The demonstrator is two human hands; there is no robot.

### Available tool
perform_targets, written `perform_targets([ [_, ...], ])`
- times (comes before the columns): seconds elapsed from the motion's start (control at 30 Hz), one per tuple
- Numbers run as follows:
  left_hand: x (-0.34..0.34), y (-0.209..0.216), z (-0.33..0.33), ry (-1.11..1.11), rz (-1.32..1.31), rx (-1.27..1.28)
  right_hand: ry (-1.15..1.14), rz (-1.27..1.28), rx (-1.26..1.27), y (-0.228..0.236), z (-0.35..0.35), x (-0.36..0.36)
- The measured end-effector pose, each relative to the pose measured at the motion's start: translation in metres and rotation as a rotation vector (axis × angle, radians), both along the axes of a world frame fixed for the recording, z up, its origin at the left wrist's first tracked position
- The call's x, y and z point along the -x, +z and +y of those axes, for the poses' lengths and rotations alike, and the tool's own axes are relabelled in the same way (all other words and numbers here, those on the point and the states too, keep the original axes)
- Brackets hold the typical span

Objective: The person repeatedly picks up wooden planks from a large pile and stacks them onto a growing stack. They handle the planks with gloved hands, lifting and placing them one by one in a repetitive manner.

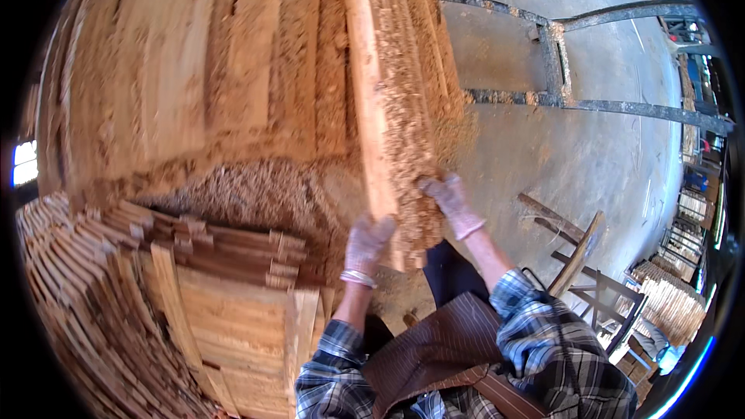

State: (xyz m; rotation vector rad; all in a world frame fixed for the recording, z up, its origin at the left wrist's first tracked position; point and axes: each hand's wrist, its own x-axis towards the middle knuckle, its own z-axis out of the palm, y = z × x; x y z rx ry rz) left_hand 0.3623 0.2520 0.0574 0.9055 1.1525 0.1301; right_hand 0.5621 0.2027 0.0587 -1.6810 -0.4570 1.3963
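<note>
Both hands wear pale knitted work gloves. Between them is a long thick stack of wooden boards (380,93), its near end toward me and its upper side coated in wood shavings. My left hand (368,245) grips the left side near that end, thumb toward the top. On the opposite side, my right hand (452,203) is closed around the edge with shavings near its fingers. The far part of the stack lies over other boards of the large wood pile (171,54). Fingers under the boards are hidden.
Heaped shavings (256,194) lie below the pile's near edge. Stacked wooden strips (85,287) and a wooden crate (233,334) stand at lower left. A metal frame (552,62) extends over the concrete floor (605,155) at right. A wooden stand (578,256) is right of my arm.
</note>
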Motion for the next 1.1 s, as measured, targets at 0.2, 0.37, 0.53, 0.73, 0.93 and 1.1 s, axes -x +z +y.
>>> perform_targets([
  [0.2,0.053,0.129,-0.143,0.33,-0.232,0.26,-0.029,-0.014,0.094,0.071,-0.148,0.058],
  [0.37,0.121,0.219,-0.234,0.381,-0.183,0.286,-0.032,0.037,0.226,0.134,-0.252,0.131],
  [0.53,0.137,0.211,-0.264,0.435,-0.093,0.38,0.169,-0.025,0.339,0.185,-0.218,0.159],
  [0.73,0.15,0.036,-0.259,-0.126,0.111,-0.3,0.068,0.495,0.69,0.009,-0.17,0.154],
  [0.93,0.155,0.009,-0.234,0.109,0.034,-0.057,-0.243,0.612,0.62,-0.077,-0.209,0.169],
  [1.1,0.103,0.017,-0.184,0.556,-0.009,0.693,-0.207,0.757,0.572,-0.113,-0.204,0.151],
])
